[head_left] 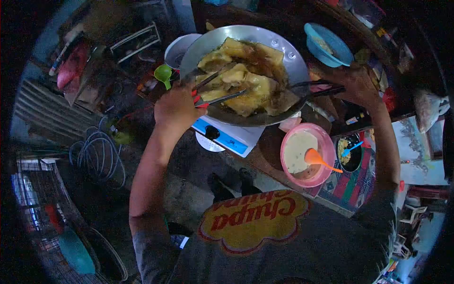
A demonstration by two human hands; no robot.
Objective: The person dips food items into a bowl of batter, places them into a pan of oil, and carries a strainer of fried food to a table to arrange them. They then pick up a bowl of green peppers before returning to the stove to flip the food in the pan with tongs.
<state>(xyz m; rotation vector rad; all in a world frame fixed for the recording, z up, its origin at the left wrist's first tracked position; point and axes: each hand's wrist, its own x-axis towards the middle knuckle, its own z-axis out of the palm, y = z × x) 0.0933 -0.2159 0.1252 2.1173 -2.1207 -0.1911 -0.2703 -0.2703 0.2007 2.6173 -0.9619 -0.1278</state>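
My left hand [176,108] is closed around a pair of tongs [226,96] with red grips, their two dark arms spread apart over the frying food. On the other side, my right hand [358,86] grips a dark-handled utensil [318,89] that reaches in across the pan's right rim; its working end blends into the dark oil. Between both hands stands a wide metal wok [257,32] of oil, full of golden, battered flat pieces [257,85]. Beneath the wok is a white and blue gas stove [236,142] with a black knob.
A pink basin [285,163] of pale batter holds an orange ladle [316,157]. Beside it is a dark bowl [351,164] of yellowish bits with a blue spoon [353,148]. A blue basin [312,35] sits back right; a green ladle [163,75] lies left of the wok.
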